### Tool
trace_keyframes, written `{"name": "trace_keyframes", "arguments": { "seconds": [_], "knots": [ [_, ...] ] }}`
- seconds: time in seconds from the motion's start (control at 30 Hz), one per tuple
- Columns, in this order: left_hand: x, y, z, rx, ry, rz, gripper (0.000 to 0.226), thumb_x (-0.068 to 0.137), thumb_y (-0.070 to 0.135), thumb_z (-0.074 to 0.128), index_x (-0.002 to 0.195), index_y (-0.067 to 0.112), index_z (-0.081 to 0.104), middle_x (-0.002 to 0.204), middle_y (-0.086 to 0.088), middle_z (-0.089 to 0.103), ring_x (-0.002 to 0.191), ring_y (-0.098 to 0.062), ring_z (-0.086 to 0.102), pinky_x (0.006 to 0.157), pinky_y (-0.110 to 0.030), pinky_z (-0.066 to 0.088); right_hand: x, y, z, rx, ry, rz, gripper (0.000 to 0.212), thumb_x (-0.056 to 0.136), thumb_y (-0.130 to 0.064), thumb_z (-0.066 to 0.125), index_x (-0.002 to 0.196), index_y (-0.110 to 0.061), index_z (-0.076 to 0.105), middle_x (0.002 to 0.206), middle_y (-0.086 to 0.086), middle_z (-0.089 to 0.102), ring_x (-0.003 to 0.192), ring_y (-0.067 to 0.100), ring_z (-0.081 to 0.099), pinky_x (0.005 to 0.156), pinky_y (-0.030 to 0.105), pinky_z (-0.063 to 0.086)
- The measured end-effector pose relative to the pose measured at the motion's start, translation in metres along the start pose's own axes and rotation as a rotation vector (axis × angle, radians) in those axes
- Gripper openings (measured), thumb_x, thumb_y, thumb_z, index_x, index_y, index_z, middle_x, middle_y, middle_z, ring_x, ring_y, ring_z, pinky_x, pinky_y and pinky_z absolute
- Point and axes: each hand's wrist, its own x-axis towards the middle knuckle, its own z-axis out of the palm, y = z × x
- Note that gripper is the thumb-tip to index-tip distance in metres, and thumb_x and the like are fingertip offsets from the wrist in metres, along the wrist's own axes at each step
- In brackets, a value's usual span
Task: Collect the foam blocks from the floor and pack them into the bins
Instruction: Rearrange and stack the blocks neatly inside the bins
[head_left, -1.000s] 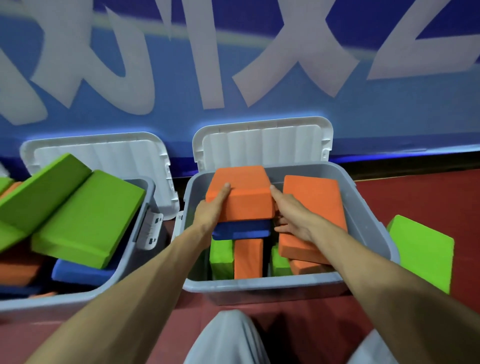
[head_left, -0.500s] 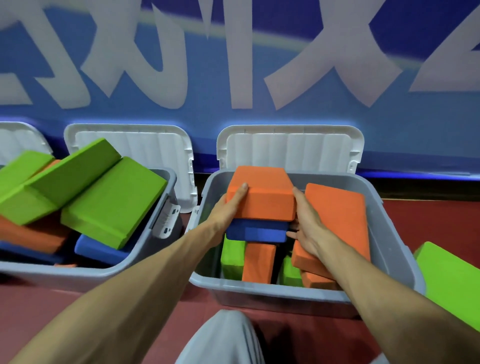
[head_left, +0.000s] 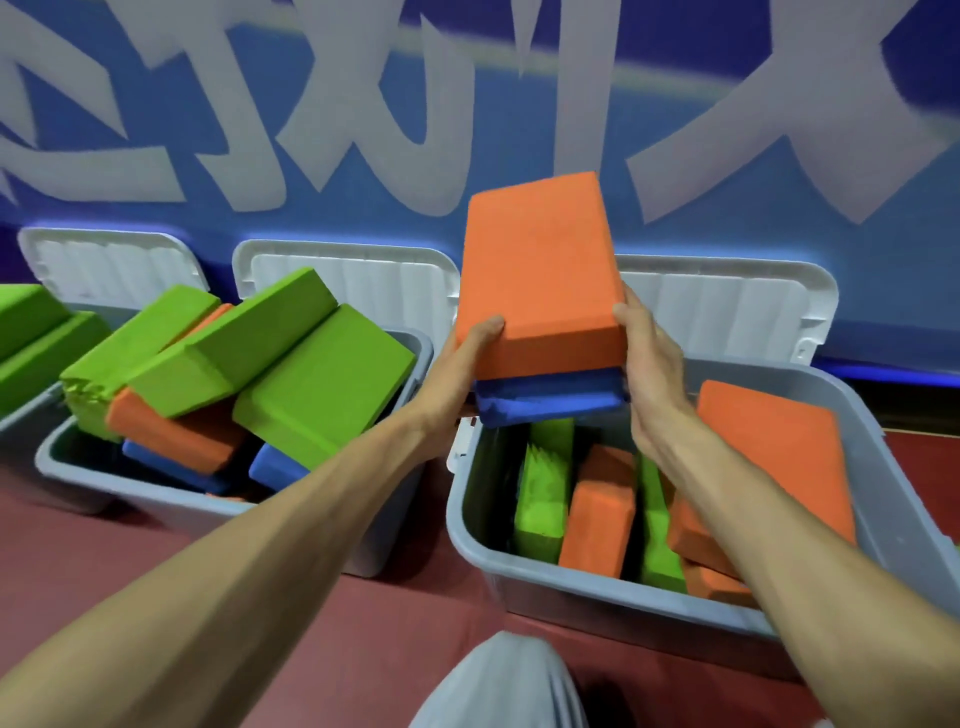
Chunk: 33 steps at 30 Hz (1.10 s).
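Squeezing orange block (head_left: 540, 270) atop blue block (head_left: 550, 400), left hand (head_left: 467, 353) and right hand (head_left: 649, 364) grip opposite sides, likely repacking the bin (head_left: 597, 587).

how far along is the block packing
Done: the middle bin is heaped with green blocks over orange and blue ones, and the right bin holds several standing on edge. In hand: the left hand and right hand grip an orange block stacked on a blue block above the right bin. Left: setting that pair down; whether blocks remain on the floor cannot be told here.
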Motion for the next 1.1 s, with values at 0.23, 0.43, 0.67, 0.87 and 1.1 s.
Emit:
{"name": "trace_keyframes", "arguments": {
  "seconds": [0.23, 0.43, 0.67, 0.87, 1.1],
  "knots": [
    [0.003, 0.022, -0.022, -0.008, -0.005, 0.176, 0.078, 0.064, 0.055, 0.057, 0.134, 0.024, 0.046, 0.098, 0.008, 0.063, 0.079, -0.004, 0.062, 0.069, -0.027, 0.051, 0.001, -0.018, 0.017, 0.027, 0.006, -0.167, 0.054, 0.078, -0.042, 0.047, 0.131, -0.04, 0.056, 0.127, -0.017, 0.062, 0.114, 0.001, 0.055, 0.109, 0.034, 0.04],
    [0.003, 0.037, -0.03, -0.043, -0.009, 0.212, 0.073, 0.073, 0.053, 0.053, 0.139, 0.023, 0.043, 0.105, 0.009, 0.063, 0.09, -0.006, 0.061, 0.072, -0.026, 0.048, 0.005, -0.026, 0.021, 0.028, -0.061, -0.215, 0.06, 0.071, -0.052, 0.049, 0.13, -0.045, 0.053, 0.125, -0.017, 0.063, 0.117, 0.009, 0.056, 0.105, 0.037, 0.041],
    [0.006, 0.063, -0.04, -0.101, 0.048, 0.305, 0.048, 0.095, 0.051, 0.045, 0.138, 0.03, 0.044, 0.133, 0.01, 0.057, 0.12, -0.006, 0.053, 0.104, -0.034, 0.039, 0.006, -0.028, 0.033, 0.144, -0.145, -0.18, 0.04, 0.077, -0.039, 0.051, 0.113, -0.057, 0.054, 0.097, -0.013, 0.064, 0.087, 0.008, 0.055, 0.079, 0.028, 0.042],
    [0.013, -0.008, -0.058, -0.05, 0.222, -0.001, 0.046, 0.091, 0.043, 0.058, 0.126, 0.014, 0.049, 0.127, -0.006, 0.059, 0.103, -0.016, 0.058, 0.093, -0.038, 0.046, -0.007, 0.046, 0.053, 0.079, -0.121, 0.124, 0.041, 0.064, -0.055, 0.057, 0.103, -0.044, 0.064, 0.103, -0.004, 0.069, 0.098, 0.02, 0.062, 0.082, 0.039, 0.048],
    [0.019, -0.046, -0.059, -0.129, 0.264, -0.074, 0.061, 0.074, 0.055, 0.068, 0.118, 0.013, 0.064, 0.113, -0.004, 0.069, 0.098, -0.018, 0.064, 0.091, -0.034, 0.051, -0.007, 0.073, 0.055, -0.076, -0.118, 0.206, 0.033, 0.065, -0.063, 0.051, 0.095, -0.059, 0.062, 0.111, -0.009, 0.068, 0.107, 0.019, 0.061, 0.099, 0.048, 0.047]
  ]
}}
